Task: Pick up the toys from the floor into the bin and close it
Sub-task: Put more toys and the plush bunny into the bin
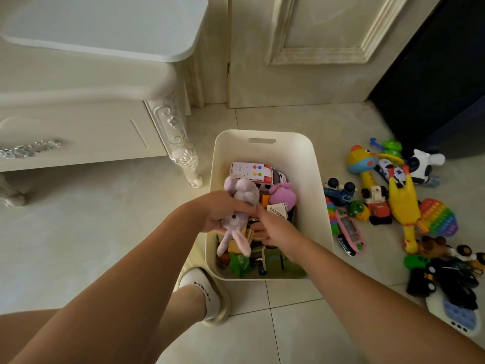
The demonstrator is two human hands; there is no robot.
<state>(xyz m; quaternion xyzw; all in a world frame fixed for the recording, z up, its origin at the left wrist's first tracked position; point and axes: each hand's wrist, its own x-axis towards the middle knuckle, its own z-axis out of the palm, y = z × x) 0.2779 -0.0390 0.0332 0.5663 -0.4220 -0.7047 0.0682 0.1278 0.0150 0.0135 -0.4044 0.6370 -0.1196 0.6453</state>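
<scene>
My left hand [219, 210] is closed around the purple plush rabbit [240, 214], gripping its middle so the head hangs below my fingers, over the bin [265, 148]. It seems light, soft and squashy, so a loose grip anywhere on the body should do. My right hand [273, 229] is just beside it, fingers spread and empty, down among the toys. Hard plastic toys, like the yellow rubber chicken [404, 206], lie on the floor well to my right.

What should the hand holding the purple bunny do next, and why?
Probably let go. The left hand holds the bunny right over the open bin, so it should drop in among the toys there. Many toys, like the rubber chicken, wait on the floor.
</scene>
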